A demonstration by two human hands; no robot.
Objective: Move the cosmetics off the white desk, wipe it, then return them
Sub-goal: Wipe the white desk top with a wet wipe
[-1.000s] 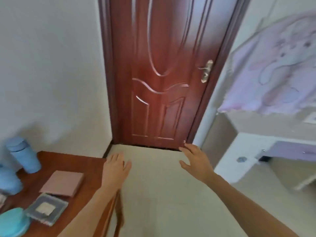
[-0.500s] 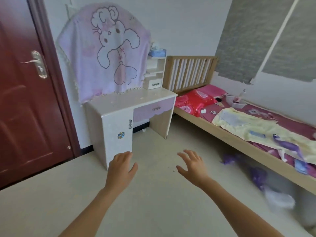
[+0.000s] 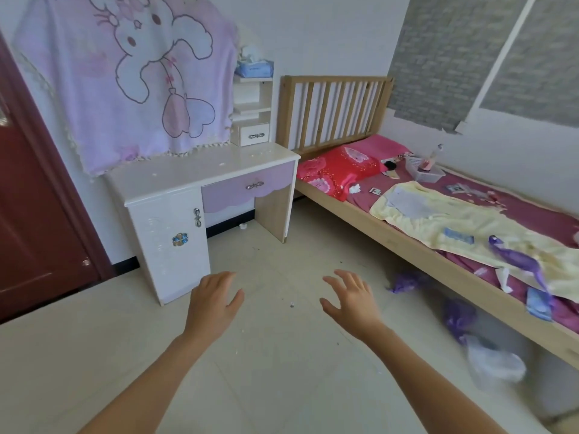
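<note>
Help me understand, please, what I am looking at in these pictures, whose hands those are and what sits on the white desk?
There is no machine: a person wears one wide-angle camera on the head, looking forward and down, so every picture comes from there. The bare arms reaching in from below are that person's own. The left hand and the right hand hover over the pale floor, fingers spread, holding nothing. Ahead stands the white desk with a lilac drawer. Its top shows small white specks and, at the back corner, a small white shelf unit with a blue tissue pack on top. A clear plastic basket lies on the wooden bed to the right; its contents are too small to name.
</note>
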